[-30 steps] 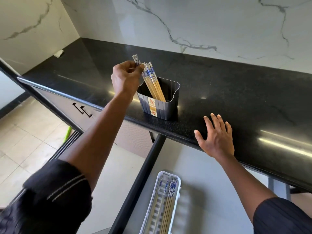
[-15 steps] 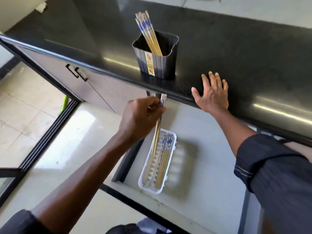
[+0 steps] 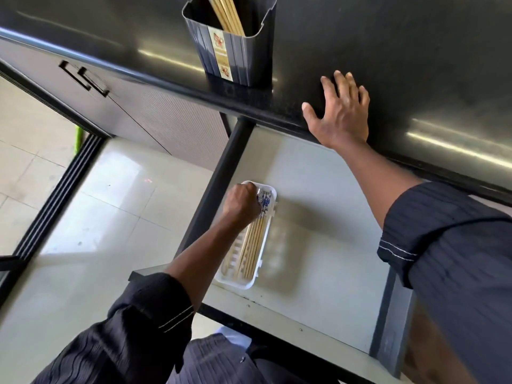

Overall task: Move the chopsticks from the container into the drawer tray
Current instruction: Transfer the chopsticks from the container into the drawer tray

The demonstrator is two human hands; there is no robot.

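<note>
A dark grey container (image 3: pixel 243 54) stands at the counter's front edge with several wooden chopsticks (image 3: pixel 225 15) leaning in it. Below, a white slotted tray (image 3: pixel 267 245) lies in the open drawer (image 3: pixel 318 231) and holds several chopsticks (image 3: pixel 253 249) with blue patterned tops. My left hand (image 3: pixel 242 205) is down at the tray's far end, fingers curled around the tops of the chopsticks lying there. My right hand (image 3: pixel 339 112) rests flat on the black counter (image 3: pixel 415 65), fingers spread.
A closed cabinet door with black handles (image 3: pixel 84 79) is to the left of the drawer. The drawer's dark left wall (image 3: pixel 219 184) runs beside the tray. Light floor tiles (image 3: pixel 110 203) and a dark sliding track (image 3: pixel 55 195) lie at left.
My left hand took chopsticks from the container, carried them down and now lays them in the tray. The camera tilted downward. My right hand stayed on the counter.
</note>
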